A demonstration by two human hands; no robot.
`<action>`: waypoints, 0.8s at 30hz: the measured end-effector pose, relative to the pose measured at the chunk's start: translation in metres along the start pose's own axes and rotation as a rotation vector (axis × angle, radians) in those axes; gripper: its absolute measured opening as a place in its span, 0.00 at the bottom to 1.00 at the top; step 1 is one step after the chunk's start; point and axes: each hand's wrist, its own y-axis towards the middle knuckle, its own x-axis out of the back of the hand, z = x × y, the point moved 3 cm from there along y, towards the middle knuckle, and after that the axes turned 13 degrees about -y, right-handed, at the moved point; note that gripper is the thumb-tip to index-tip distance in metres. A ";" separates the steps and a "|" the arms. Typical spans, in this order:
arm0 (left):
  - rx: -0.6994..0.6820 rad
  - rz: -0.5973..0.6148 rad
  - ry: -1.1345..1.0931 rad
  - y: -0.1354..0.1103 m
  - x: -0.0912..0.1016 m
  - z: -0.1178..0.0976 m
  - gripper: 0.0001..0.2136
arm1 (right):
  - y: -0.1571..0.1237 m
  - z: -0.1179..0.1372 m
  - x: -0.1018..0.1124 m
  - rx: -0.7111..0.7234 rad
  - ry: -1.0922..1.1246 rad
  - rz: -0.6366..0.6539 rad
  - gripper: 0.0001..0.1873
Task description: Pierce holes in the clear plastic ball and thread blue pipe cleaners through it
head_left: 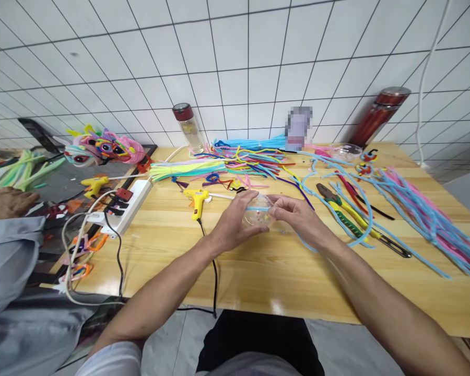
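Note:
Above the middle of the wooden table (250, 266), my left hand (232, 223) is wrapped around a clear round plastic ball (254, 218). A light blue pipe cleaner (259, 209) lies across the ball's side. At the right end of that strip, the fingers of my right hand (293, 213) pinch it against the ball. The fingers partly cover the ball, so its full shape is hidden. A yellow glue gun (197, 202) lies just left of my left hand. Pliers with green and yellow handles (339, 211) rest to the right of my right hand.
Pipe cleaner bundles lie behind my hands (191, 169) and at the right (434, 219). A power strip (131, 206) with cables and another glue gun (94, 185) sit left. A glass bottle (188, 128) and red thermos (379, 117) stand behind. A co-worker's hand (10, 201) shows far left.

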 end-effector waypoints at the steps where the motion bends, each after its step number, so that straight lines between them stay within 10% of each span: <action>1: 0.032 0.023 -0.033 0.000 0.000 0.000 0.40 | 0.000 -0.001 -0.001 -0.001 -0.015 -0.002 0.15; 24: 0.236 0.079 -0.310 0.005 0.006 0.013 0.20 | 0.003 -0.005 0.000 -0.019 -0.119 0.044 0.14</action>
